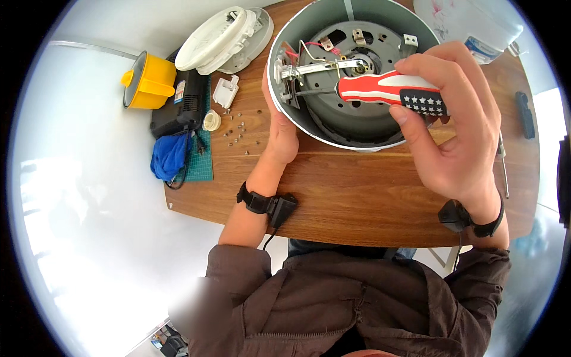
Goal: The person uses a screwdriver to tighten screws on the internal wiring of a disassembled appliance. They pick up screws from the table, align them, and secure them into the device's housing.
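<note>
Two hands working on an upturned cooker shell [380,128] at the table's [357,202] far side, left hand [279,128] gripping its left rim, right hand [455,128] closing around a red screwdriver [389,92] reaching inside, loose screws [241,132] lying left.

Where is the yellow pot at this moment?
In the head view the yellow pot stands at the far left edge of the wooden table, beside a black box and left of the white lid.

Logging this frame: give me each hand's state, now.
Left hand: closed on the rim of the grey appliance body.
Right hand: closed on the red-and-white screwdriver.
</note>
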### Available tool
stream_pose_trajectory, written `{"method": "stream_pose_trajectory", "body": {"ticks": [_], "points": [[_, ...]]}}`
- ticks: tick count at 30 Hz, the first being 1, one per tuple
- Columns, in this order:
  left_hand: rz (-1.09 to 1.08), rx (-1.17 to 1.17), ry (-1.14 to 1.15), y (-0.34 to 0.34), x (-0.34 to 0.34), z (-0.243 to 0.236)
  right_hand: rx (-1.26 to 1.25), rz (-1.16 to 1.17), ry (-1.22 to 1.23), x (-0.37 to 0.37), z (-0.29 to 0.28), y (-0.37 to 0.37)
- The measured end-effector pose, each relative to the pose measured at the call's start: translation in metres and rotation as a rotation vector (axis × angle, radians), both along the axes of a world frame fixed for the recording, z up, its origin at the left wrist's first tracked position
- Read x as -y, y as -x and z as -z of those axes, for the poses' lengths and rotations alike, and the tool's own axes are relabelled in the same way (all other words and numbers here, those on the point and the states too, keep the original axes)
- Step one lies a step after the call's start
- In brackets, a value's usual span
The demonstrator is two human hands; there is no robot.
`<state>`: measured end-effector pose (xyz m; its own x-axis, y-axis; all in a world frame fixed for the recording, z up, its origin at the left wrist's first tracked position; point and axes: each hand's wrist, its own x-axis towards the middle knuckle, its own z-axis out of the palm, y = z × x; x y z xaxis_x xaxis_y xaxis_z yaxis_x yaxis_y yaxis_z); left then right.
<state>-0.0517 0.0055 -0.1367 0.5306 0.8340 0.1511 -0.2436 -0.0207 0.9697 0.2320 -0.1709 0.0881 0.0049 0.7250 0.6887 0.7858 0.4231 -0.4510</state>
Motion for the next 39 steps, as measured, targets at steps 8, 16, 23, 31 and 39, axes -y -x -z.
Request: {"method": "stream_pose_trajectory", "body": {"ticks": [8, 16, 23, 31, 39], "points": [[-0.006, 0.048, 0.138, -0.010, 0.012, -0.016, 0.007, -0.012, 0.016, -0.005, 0.006, -0.003], [-0.006, -0.040, 0.038, -0.015, 0.021, -0.027, -0.010, -0.013, 0.070, -0.002, 0.010, -0.008], [0.011, -0.007, 0.002, -0.007, 0.013, -0.011, 0.025, -0.016, 0.092, -0.003, 0.009, -0.011], [0.021, 0.018, -0.190, -0.049, 0.035, -0.075, -0.003, -0.003, 0.244, -0.007, 0.004, -0.011], [0.034, 0.096, -0.106, -0.054, 0.041, -0.078, 0.040, -0.096, 0.416, -0.008, -0.007, -0.024]]}}
